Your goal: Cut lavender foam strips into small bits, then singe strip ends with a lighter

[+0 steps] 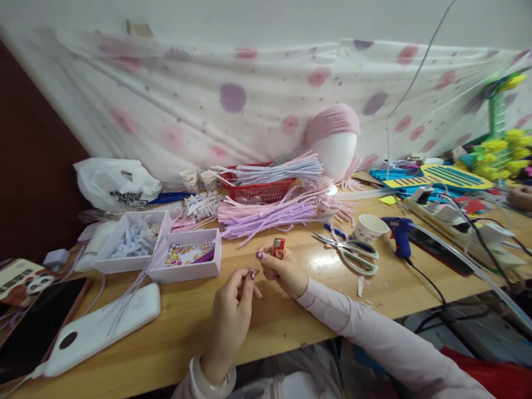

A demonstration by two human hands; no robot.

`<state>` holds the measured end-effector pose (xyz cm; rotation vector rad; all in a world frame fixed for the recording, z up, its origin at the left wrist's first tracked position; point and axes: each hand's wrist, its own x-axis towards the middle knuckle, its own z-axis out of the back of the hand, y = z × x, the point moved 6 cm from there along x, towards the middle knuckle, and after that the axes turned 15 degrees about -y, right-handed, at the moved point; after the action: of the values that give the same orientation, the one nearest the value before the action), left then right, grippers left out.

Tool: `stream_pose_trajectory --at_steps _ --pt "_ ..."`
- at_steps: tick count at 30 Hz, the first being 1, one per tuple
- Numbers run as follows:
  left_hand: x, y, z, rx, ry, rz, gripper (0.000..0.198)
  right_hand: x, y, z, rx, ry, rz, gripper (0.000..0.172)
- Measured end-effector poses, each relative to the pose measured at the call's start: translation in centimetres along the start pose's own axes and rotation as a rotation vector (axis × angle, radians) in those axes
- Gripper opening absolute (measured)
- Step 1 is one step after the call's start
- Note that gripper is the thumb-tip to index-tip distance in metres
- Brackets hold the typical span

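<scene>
My right hand (288, 272) is closed around a red lighter (279, 248), whose top sticks up above the fingers. Its thumb and forefinger also press together at a faint thin strand. Just to the left, my left hand (235, 310) pinches with thumb and forefinger; what lies between the tips is too small to make out. The two hands almost meet above the wooden table (274, 332). Nearest to my left hand is a white box (214, 269) with gold and red gems and pearl beads in it. Scissors (353, 256) with pale green handles lie right of the lighter.
Lilac and pink pipe cleaners (270, 216) lie behind my hands, before a red basket (260, 191). A paper cup (369, 228), a blue glue gun (399, 235) and a power strip (444, 221) are at right. A white power bank (108, 327) lies at left.
</scene>
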<state>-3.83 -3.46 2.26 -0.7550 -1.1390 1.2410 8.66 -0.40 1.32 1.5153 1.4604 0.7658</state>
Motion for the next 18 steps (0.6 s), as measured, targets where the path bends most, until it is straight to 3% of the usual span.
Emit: stream_pose_trajectory --at_steps 8,14,18 --pt "-0.1 -0.5 0.5 0.023 -0.035 -0.041 0.029 1.0 2.6 1.3 0.093 -0.078 0.079 0.033" --pt "-0.1 -0.5 1.2 0.042 -0.138 -0.075 0.028 1.3 1.3 1.5 0.155 0.023 -0.141 0.042" --pt "-0.2 -0.5 1.4 0.042 -0.163 -0.098 0.028 1.6 0.4 2.0 0.148 -0.006 -0.205 0.042"
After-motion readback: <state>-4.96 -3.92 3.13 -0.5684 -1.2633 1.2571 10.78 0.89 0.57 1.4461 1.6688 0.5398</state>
